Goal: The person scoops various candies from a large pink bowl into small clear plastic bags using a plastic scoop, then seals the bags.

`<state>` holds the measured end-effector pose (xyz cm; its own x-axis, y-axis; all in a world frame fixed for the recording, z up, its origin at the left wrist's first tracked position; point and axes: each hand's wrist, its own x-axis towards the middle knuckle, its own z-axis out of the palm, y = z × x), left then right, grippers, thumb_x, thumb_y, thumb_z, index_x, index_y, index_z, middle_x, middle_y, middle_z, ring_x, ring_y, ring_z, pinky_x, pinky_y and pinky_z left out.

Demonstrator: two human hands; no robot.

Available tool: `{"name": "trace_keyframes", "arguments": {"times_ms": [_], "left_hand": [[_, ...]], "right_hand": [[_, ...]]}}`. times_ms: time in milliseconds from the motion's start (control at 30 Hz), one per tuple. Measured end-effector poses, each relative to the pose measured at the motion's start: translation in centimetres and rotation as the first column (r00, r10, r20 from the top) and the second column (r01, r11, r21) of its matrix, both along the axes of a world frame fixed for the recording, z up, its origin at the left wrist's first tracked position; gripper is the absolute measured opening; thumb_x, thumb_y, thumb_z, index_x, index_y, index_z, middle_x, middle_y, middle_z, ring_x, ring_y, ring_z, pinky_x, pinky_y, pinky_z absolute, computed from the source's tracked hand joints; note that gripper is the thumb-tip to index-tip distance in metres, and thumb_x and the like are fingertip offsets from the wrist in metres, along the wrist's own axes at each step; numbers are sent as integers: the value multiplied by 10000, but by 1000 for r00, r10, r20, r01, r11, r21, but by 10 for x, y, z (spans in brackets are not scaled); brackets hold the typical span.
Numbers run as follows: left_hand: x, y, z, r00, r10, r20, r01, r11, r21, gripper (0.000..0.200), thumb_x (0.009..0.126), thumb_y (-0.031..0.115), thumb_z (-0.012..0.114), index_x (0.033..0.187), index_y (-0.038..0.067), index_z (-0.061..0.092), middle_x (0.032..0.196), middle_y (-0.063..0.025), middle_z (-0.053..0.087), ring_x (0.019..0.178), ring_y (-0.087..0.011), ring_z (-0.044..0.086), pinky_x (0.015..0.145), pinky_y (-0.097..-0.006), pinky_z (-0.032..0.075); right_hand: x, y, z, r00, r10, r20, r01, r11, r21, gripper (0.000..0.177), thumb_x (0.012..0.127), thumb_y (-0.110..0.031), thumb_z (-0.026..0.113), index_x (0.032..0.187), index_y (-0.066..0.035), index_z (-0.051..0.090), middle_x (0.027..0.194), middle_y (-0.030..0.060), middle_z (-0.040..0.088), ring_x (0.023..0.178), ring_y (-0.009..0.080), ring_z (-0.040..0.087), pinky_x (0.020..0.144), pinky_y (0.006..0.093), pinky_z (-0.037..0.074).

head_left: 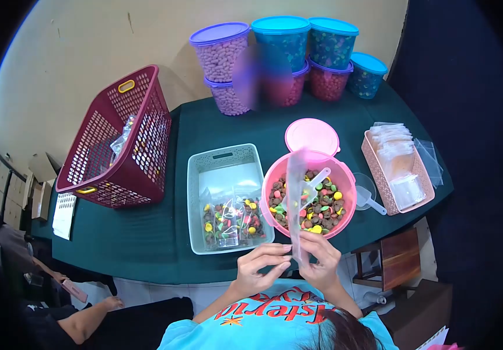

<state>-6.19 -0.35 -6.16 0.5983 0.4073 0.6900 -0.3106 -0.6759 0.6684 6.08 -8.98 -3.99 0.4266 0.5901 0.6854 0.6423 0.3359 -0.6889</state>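
A clear plastic bag (296,204) stands upright, seen nearly edge-on, in front of the pink tub. My right hand (320,259) pinches its lower end between thumb and fingers. At the bag's lower left edge, my left hand (263,269) has its fingertips and thumb closed on the plastic. Behind the bag, the pink tub (350,201) holds brown, yellow, green and pink candies (321,213), with a clear scoop (315,184) lying on them. Left of the tub, a grey-green basket (193,204) contains filled clear bags (231,224).
A pink basket (380,175) of clear bags stands right, beside a second scoop (371,201). The pink lid (313,135) lies behind the tub. Lidded candy tubs (222,55) are stacked at the back. A maroon basket (158,146) stands left. Another person's hand (111,303) shows lower left.
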Motion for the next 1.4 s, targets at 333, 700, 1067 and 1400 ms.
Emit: {"name": "trace_keyframes", "arguments": {"times_ms": [333, 700, 1067, 1400], "left_hand": [[19, -5, 9, 889, -283, 361, 436, 274, -857, 1197, 504, 627, 716, 1331, 14, 105, 1361, -186, 193, 1265, -296, 240, 1040, -427, 195], [52, -28, 4, 912, -38, 408, 390, 390, -834, 1042, 629, 442, 689, 1349, 34, 55, 1303, -181, 306, 1219, -298, 328, 1017, -413, 267], [71, -28, -7, 909, 111, 403, 321, 432, -843, 831, 724, 279, 695, 1318, 56, 159, 1138, -102, 445, 1098, -234, 448, 915, -362, 387], [60, 6, -13, 813, 216, 542, 443, 376, -814, 798, 738, 596, 510, 1287, 76, 256, 1120, -110, 482, 989, -224, 534, 792, -382, 487]], "right_hand": [[13, 11, -4, 877, 271, 397, -209, 959, -194, 292, 595, -34, 630, 871, -126, 646, 927, -7, 599, 878, 166, 528, 829, 356, 385], [39, 23, -9, 871, 305, 385, -277, 952, -128, 293, 531, -61, 642, 819, -111, 635, 833, -17, 582, 776, 169, 514, 735, 350, 367], [71, 30, 8, 808, 367, 461, -434, 900, 45, 181, 616, -53, 657, 786, -108, 629, 821, -21, 601, 707, 136, 534, 695, 315, 374], [149, 63, -8, 805, 407, 432, -89, 802, -590, 519, 672, -98, 563, 1170, -29, 435, 1136, 152, 496, 1109, 310, 409, 966, 440, 266]]}}
